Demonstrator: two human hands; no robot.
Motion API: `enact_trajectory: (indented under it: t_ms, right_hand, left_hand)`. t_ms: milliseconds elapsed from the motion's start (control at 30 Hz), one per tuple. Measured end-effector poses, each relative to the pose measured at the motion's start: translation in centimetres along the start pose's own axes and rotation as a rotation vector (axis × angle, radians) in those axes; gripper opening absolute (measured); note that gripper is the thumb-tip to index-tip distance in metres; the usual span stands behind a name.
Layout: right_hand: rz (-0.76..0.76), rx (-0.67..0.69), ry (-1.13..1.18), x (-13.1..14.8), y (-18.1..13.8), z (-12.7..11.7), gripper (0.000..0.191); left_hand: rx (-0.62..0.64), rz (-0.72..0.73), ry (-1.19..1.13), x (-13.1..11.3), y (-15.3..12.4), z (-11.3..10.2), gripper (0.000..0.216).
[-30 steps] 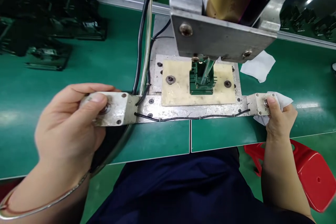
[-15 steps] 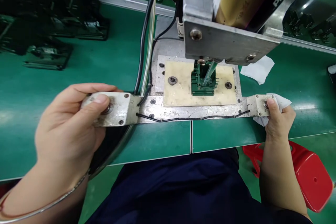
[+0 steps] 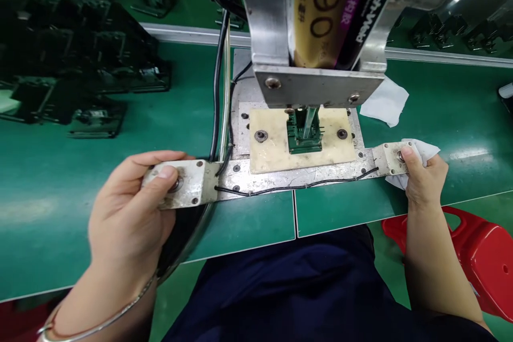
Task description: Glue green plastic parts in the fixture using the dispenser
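My left hand (image 3: pixel 127 215) is closed around the left metal button box (image 3: pixel 196 188), its thumb on the round button. Wrapped round the right metal button box (image 3: pixel 380 160), my right hand (image 3: pixel 428 180) has its thumb on that button. A white wipe (image 3: pixel 425 150) is also in my right hand, partly behind the box. Between the boxes, a green circuit-board-like part (image 3: pixel 302 145) sits in the cutout of a cream fixture plate (image 3: pixel 268 155). From above, a clear dispensing nozzle (image 3: pixel 309 120) reaches into it, below a metal bracket (image 3: pixel 318 88) carrying a Scotch-Weld adhesive cartridge (image 3: pixel 320 21).
Several dark parts (image 3: pixel 96 117) stand on the green bench (image 3: pixel 180 112) at left, and others (image 3: pixel 441 32) at back right. Another white wipe (image 3: pixel 385 102) lies behind the right box. Black cables (image 3: pixel 218 91) run beside the fixture. A red stool (image 3: pixel 491 262) stands at lower right.
My view has shifted, so the dispenser appears further left and the left hand further right and lower. Both hands stay on their button boxes, and the nozzle is still inside the green part.
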State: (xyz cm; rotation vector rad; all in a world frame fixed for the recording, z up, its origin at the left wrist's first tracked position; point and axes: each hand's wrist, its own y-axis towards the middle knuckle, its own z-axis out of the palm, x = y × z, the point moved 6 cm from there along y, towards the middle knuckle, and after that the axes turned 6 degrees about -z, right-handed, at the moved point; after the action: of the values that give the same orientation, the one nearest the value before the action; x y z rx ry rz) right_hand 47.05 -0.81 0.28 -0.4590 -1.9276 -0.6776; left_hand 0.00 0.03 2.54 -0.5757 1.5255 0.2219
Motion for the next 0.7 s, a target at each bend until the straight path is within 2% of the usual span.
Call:
enact_trajectory:
  t_ms: [267,700]
  right_hand:
    - [0.009,0.008,-0.010,0.49,-0.08,0.33,0.046]
    - [0.026,-0.012,-0.044,-0.22,0.03,-0.07,0.051]
  left_hand:
    - [0.000,-0.017,-0.005,0.13,0.12,-0.12,0.027]
    - [0.026,-0.083,-0.015,0.33,0.18,-0.15,0.027]
